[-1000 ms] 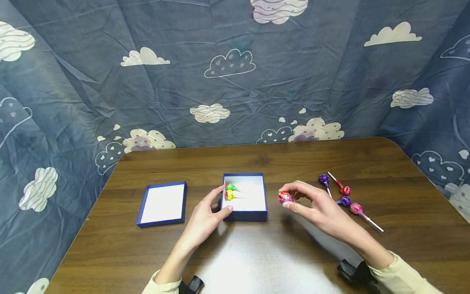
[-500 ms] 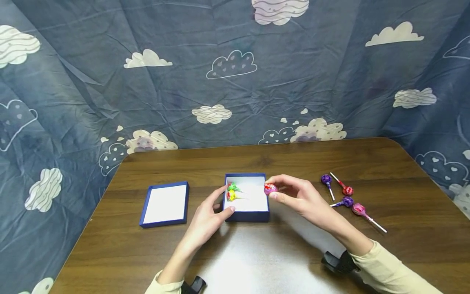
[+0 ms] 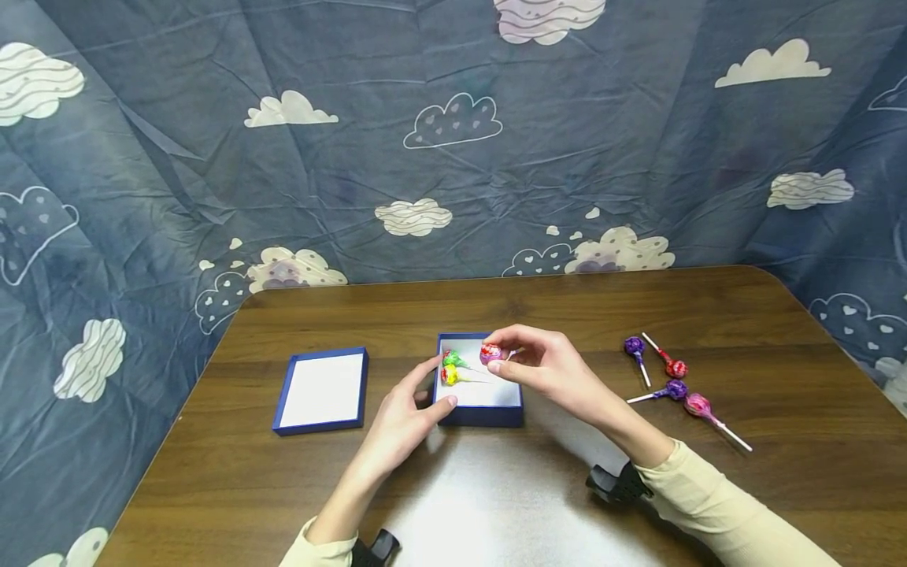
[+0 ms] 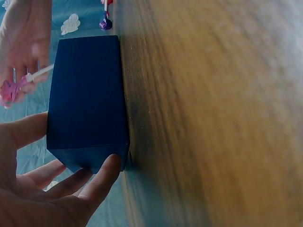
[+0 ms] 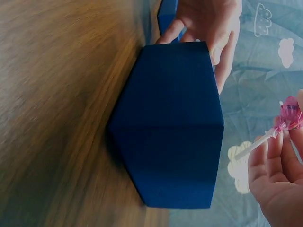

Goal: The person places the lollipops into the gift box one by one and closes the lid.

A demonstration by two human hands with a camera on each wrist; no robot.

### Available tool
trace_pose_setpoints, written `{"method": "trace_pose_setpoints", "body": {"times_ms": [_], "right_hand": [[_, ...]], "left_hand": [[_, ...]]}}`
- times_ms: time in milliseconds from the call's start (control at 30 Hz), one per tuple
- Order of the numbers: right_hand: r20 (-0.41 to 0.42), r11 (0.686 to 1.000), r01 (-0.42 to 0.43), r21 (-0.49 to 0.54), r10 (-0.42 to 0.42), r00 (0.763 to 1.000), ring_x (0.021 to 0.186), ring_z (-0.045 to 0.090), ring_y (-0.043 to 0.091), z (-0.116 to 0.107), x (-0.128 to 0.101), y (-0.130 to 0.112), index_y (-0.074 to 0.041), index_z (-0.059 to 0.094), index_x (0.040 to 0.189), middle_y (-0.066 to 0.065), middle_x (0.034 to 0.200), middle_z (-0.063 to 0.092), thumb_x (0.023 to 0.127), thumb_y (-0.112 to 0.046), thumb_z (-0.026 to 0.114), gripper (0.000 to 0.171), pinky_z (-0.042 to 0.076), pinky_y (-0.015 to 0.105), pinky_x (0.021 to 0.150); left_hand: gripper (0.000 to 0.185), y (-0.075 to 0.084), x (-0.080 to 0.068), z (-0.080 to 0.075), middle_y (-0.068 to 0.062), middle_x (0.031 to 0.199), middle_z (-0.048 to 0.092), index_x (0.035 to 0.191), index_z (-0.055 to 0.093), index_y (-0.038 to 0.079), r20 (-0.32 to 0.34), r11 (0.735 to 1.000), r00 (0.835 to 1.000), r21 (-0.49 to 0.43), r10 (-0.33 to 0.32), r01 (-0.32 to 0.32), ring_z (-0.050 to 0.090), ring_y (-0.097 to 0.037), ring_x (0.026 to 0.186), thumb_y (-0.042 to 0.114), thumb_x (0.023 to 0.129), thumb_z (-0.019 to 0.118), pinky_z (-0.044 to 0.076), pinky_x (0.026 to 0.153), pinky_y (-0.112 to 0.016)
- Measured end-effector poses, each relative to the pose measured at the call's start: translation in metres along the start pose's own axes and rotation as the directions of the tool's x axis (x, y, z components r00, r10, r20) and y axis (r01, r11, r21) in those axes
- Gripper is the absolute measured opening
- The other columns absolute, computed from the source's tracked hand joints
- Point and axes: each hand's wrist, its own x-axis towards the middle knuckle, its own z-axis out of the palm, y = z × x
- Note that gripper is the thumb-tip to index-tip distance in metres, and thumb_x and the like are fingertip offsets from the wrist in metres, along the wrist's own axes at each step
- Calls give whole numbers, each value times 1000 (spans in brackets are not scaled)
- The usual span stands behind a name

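A small blue box (image 3: 482, 417) with a white inside stands on the table. My left hand (image 3: 398, 421) grips its left side, thumb at the front corner and fingers along the left wall. In the right hand (image 3: 549, 366) is a red and pink wrapped lollipop (image 3: 490, 353), pinched by its head between thumb and fingertips above the box's opening. Its white stick (image 5: 248, 150) points back toward the palm side in the right wrist view. Inside the box, at the left wall, lie a green lollipop (image 3: 453, 359) and a yellow lollipop (image 3: 449, 375), sticks pointing right.
Left of the box lies a shallow blue lid (image 3: 320, 390), white side up. Several lollipops lie to the right: two purple ones (image 3: 634, 346) (image 3: 676, 389), a red one (image 3: 676, 368) and a pink one (image 3: 697, 405). A cloud-patterned cloth (image 3: 340, 165) hangs behind the wooden table (image 3: 234, 472).
The right hand has carried the lollipop leftward from beside the box to over its opening. The left hand has kept its grip on the box.
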Motion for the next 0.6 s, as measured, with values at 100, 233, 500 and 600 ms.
{"method": "trace_pose_setpoints", "body": {"times_ms": [100, 233, 500, 600], "right_hand": [[-8, 999, -20, 27, 20, 1000, 88, 64, 24, 4, 6, 1, -8, 70, 112, 6, 103, 68, 86, -7, 75, 26, 52, 29, 71], [-19, 999, -36, 21, 37, 999, 86, 64, 24, 9, 14, 4, -5, 71, 111, 8, 98, 68, 85, -7, 76, 27, 53, 30, 70], [-6, 978, -84, -191, 84, 996, 81, 63, 15, 23, 25, 13, -11, 73, 106, -3, 86, 68, 83, -18, 80, 25, 53, 35, 73], [7, 970, -105, -221, 109, 994, 80, 64, 13, 27, 27, 16, -13, 72, 103, -4, 85, 68, 82, -18, 80, 24, 52, 32, 71]], "left_hand": [[62, 0, 1, 0, -8, 145, 49, 145, 49, 26, -4, 1000, 1000, -5, 3, -3, 57, -35, 116, 33, 87, 73, 49, 86, -49], [63, 0, 1, 0, -8, 145, 49, 145, 50, 27, -4, 1000, 1000, -14, 3, -3, 57, -35, 116, 34, 87, 73, 49, 86, -50], [62, -1, 1, -1, -9, 141, 52, 144, 51, 27, -5, 1000, 1000, -18, 8, -8, 58, -34, 114, 35, 86, 73, 51, 82, -46], [62, -1, 1, 0, -9, 140, 53, 143, 51, 27, -5, 1000, 1000, -20, 10, -10, 58, -34, 113, 34, 86, 73, 51, 81, -45]]}}
